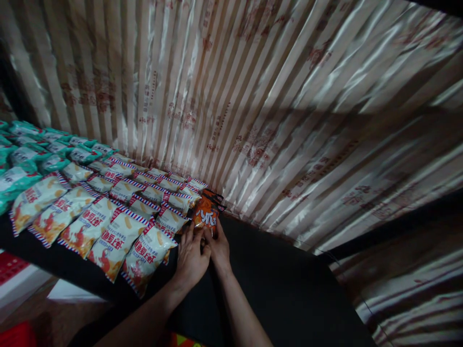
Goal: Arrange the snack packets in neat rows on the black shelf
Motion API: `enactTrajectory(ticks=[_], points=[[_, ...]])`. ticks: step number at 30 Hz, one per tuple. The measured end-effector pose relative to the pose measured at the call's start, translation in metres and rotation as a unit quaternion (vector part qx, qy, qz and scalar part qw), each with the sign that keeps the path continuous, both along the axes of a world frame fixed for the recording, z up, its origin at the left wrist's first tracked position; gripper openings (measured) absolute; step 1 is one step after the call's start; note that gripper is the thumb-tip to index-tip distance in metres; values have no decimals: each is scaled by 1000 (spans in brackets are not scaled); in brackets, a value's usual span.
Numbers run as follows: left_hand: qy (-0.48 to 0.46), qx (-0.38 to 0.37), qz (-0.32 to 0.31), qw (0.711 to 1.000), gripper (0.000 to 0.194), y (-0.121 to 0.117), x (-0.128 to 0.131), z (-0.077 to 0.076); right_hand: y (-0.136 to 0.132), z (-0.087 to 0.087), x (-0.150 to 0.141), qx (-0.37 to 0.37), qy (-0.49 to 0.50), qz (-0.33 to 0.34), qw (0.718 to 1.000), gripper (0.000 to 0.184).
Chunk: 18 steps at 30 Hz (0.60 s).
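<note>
The striped satin curtain (253,96), glossy and pleated with faded red printing, hangs right down to the far edge of the black counter (282,289), so a packet pushed too far back could slide under its slippery folds and be lost from sight. The counter's matte dark top gives little contrast in this dim light, which makes a crooked placement easy to miss. Rows of white snack packets (119,236), puffed pillow shapes in crinkly film with red and blue striped edges, overlap like shingles across the left; a nudge to the nearest one would likely ripple through its neighbours. Beyond them lie green packets (25,154) of the same plump form. The orange packet (207,212), small and shiny, stands at the right end of the far row, just beside the curtain. The left hand (191,258) and right hand (218,248) meet at its lower edge, each grip pinching the film with the fingertips; that slick film could slip free or crease.
</note>
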<state>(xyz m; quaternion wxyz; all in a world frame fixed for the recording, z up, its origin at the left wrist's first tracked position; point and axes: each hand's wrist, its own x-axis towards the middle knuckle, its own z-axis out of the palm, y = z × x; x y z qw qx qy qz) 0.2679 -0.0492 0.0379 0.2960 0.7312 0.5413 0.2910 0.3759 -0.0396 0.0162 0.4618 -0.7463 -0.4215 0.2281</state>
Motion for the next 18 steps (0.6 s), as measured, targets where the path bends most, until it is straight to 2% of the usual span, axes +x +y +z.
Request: enactTrajectory(ticks=[4, 8, 11, 15, 18], points=[[10, -12, 5, 1000, 50, 0, 0, 1, -2, -1, -2, 12, -29, 12, 999, 69], [21, -11, 4, 1000, 47, 1, -3, 2, -6, 3, -4, 20, -144, -59, 988, 67], [26, 1, 5, 1000, 46, 0, -3, 2, -2, 8, -3, 67, -203, -81, 974, 63], [24, 10, 7, 1000, 51, -1, -3, 0, 9, 17, -1, 143, -262, -56, 953, 50], [23, 8, 2, 1000, 53, -2, -3, 0, 18, 27, -4, 175, -285, -1, 942, 42]])
